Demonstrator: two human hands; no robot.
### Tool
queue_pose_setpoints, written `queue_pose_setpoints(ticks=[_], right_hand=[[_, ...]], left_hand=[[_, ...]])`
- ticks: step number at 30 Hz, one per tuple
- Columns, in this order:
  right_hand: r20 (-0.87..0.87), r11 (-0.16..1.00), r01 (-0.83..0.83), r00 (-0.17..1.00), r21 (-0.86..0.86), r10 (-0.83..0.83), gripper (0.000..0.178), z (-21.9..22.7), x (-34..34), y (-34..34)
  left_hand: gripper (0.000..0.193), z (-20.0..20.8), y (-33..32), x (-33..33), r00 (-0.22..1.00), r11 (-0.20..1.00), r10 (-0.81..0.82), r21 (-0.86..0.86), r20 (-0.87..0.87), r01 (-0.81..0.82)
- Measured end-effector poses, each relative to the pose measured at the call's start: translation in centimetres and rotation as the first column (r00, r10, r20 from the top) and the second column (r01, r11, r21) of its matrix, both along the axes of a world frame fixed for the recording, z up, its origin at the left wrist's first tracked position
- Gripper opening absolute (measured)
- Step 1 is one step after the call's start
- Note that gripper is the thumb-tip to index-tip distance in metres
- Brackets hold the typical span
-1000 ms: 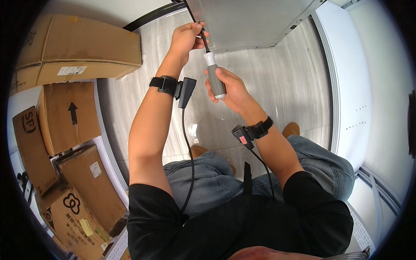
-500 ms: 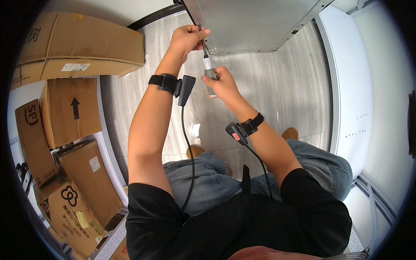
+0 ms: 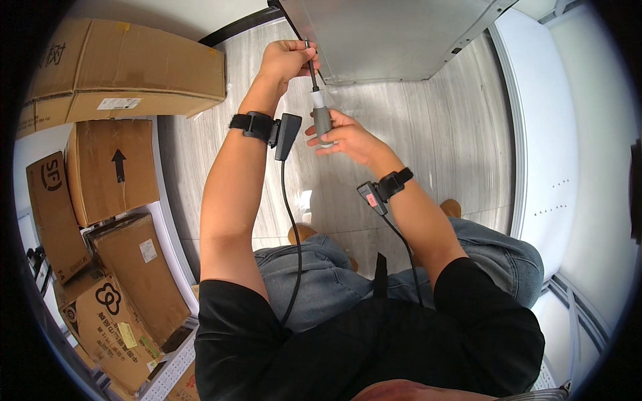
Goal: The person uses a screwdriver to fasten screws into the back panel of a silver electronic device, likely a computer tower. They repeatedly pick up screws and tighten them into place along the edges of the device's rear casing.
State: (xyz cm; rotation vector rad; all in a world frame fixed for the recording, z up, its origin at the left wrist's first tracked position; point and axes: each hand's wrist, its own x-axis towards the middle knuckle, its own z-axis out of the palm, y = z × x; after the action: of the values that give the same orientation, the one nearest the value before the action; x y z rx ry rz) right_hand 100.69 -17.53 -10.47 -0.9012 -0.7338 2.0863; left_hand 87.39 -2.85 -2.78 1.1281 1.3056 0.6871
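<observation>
A screwdriver with a grey and white handle and a dark shaft points away from me, beside the corner of a grey metal cabinet. My left hand is closed near the far end of the shaft, thumb and fingertips pinching it. The tip end is partly hidden there, and I cannot tell whether it touches the cabinet. On the handle, my right hand has a loose hold, thumb across it and the other fingers partly stretched out behind. Both wrists wear black straps with small cabled devices.
Cardboard boxes are stacked along the left, some on a white shelf rack. A white panel stands on the right. Wood-look flooring lies below my hands, with my legs and shoes near the bottom.
My right hand has loosened its fingers round the handle and turned slightly, with the wrist shifting right. The left hand still pinches the shaft, its thumb drawn in a little.
</observation>
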Motion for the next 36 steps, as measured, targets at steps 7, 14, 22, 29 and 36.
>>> queue_pose_setpoints(ticks=[7,14,22,29,36], right_hand=[[0.335,0.995,0.075,0.937,0.071,-0.095,0.039,-0.2,-0.8,-0.1],[0.477,0.992,0.098,0.869,0.084,-0.127,0.042,1.1,-1.3,-0.1],[-0.018,0.999,-0.003,1.0,0.04,0.004,0.052,-0.1,1.0,0.1],[0.275,0.987,0.032,0.959,0.155,-0.075,0.057,-1.1,0.3,0.0],[0.523,0.984,0.005,0.846,0.177,-0.098,0.053,1.6,-1.3,-0.2]], left_hand=[[0.022,0.2,-0.3,0.5,0.999,0.999,-0.016,0.028,-0.03,0.017],[0.036,0.1,-1.0,0.8,0.978,0.995,0.034,0.096,-0.205,-0.015],[0.023,-0.4,-0.4,0.4,0.993,0.999,-0.03,0.023,-0.111,0.033],[0.035,-0.1,-0.4,0.4,0.996,0.998,-0.054,0.037,-0.064,0.057],[0.042,0.6,-1.0,1.0,0.965,0.992,-0.023,0.111,-0.262,0.054]])
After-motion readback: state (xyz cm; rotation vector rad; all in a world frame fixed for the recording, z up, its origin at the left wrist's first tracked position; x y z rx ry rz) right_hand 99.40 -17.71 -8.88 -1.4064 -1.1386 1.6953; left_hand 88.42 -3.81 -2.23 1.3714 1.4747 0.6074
